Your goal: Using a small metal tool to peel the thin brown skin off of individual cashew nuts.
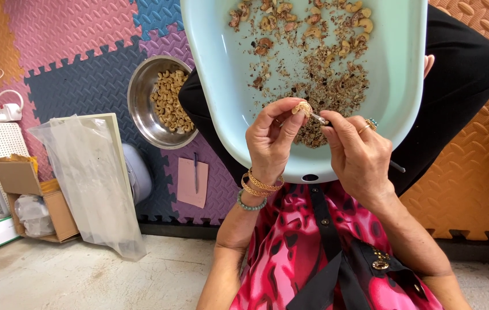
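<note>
**Hands peeling a cashew over the pale basin**

My left hand (270, 135) pinches a small curled tan cashew nut (301, 108) between thumb and fingertips, holding it just above the near part of the wide pale blue plastic basin (221, 74) on my lap. My right hand (356, 150) is closed around a thin metal-tipped picking tool (320, 119), its point touching the nut. In the basin I see a heap of brown skin flakes and shell crumbs (327, 92), with unpeeled cashews (313, 20) scattered towards the far side. To my left, on the coloured foam puzzle mat (72, 57), stands a round steel bowl (141, 97) holding pale peeled cashews (169, 103). Near it lie a small pink card with a pen (192, 181), a clear plastic bag over a flat board (92, 172) and an open cardboard box (32, 195).
</note>
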